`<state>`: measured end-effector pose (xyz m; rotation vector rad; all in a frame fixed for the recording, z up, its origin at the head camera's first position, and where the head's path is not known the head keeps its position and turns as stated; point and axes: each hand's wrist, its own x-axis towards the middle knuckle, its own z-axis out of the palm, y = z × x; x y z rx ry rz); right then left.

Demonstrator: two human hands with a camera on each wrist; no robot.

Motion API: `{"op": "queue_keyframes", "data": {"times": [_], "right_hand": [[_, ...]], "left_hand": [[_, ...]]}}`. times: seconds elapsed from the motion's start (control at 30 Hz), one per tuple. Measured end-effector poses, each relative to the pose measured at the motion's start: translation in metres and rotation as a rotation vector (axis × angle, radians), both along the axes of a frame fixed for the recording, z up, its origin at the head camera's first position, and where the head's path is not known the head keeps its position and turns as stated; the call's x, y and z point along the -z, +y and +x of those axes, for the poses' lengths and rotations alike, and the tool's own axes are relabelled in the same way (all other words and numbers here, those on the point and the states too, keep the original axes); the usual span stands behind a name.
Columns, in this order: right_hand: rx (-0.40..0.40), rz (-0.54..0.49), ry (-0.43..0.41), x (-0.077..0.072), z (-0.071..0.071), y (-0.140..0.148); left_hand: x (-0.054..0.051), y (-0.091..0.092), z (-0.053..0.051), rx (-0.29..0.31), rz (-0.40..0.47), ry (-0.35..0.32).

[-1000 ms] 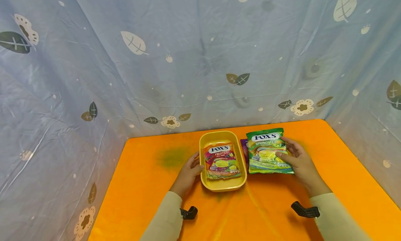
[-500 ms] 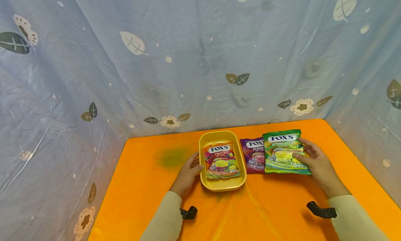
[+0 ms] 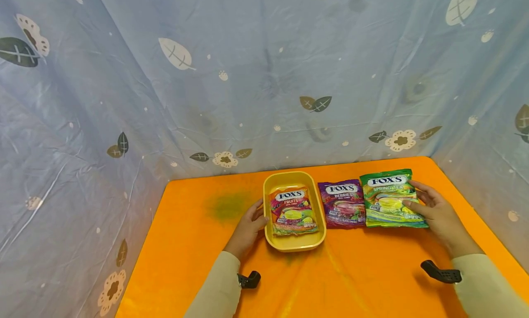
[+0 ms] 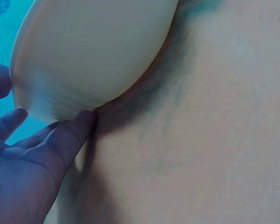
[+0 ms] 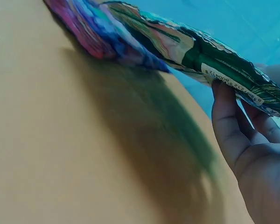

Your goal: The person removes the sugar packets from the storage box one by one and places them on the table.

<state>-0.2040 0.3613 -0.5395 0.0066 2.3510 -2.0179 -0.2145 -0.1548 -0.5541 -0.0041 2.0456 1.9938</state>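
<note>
A green bag of Fox's Spring Tea candy point(image 3: 388, 199) is pinched at its right edge by my right hand point(image 3: 442, 217), thumb on the front and fingers behind. In the right wrist view the green bag point(image 5: 224, 70) is held off the table, its shadow below. A purple bag of Fox's Berries candy point(image 3: 342, 205) lies just left of it. My left hand point(image 3: 246, 228) rests its fingertips against the outer left wall of a yellow tray point(image 3: 289, 245). Inside the tray lies an orange-red bag of Fox's Fruits candy point(image 3: 291, 212). The left wrist view shows the tray's wall point(image 4: 93, 51).
An orange cover point(image 3: 339, 276) spreads over the table, with a greenish stain point(image 3: 226, 207) left of the tray. Blue patterned curtains point(image 3: 248, 79) close in the back and both sides.
My right hand has carried the green candy bag to the right, uncovering the purple bag that it had mostly hidden. My left hand and the tray have stayed in place.
</note>
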Motion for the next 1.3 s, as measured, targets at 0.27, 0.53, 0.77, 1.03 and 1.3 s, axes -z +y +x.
{"op": "queue_keyframes", "data": {"times": [0.27, 0.53, 0.77, 1.03, 1.3], "right_hand": [[-0.055, 0.216, -0.032, -0.002, -0.012, 0.013], [-0.093, 0.291, -0.043, 0.0, -0.021, 0.018], [-0.105, 0.33, -0.058, 0.001, -0.022, 0.018], [-0.108, 0.397, -0.067, 0.002, -0.023, 0.021], [-0.09, 0.417, -0.074, 0.002, -0.019, 0.027]], "left_hand": [[0.001, -0.001, 0.0, -0.003, 0.008, 0.0], [-0.001, 0.0, -0.001, -0.002, 0.025, -0.011], [-0.001, 0.0, 0.0, -0.003, 0.009, -0.006], [-0.002, 0.0, 0.0, 0.001, 0.013, -0.013], [-0.003, 0.0, 0.0, 0.003, 0.024, -0.019]]}}
